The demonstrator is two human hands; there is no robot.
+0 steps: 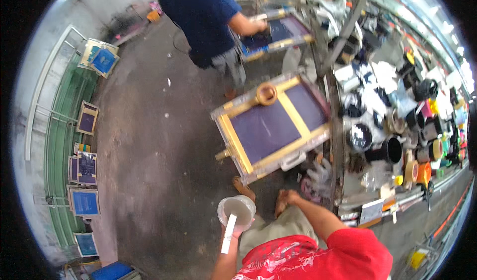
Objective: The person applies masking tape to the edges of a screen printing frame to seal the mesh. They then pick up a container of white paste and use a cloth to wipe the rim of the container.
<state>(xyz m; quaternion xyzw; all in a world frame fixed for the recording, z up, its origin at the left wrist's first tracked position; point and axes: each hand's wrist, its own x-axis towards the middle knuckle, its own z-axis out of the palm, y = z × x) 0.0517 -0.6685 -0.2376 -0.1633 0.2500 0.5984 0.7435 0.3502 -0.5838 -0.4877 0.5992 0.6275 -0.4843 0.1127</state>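
Plastic tub [237,210] and a white flat stick [229,234] are gripped in the left hand [240,227]; the right hand [289,196] is lowered beside it, its grip impossible to tell, below the yellow-framed printing screen [273,123].

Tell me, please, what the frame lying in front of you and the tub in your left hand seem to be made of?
The screen-printing frame looks like wood, painted or taped yellow on its bars, with a taut purple-blue mesh, probably fine fabric, stretched between them. The round tub in the left hand seems to be translucent whitish plastic: its wall lets light through and its rim looks thin. What fills it cannot be told.
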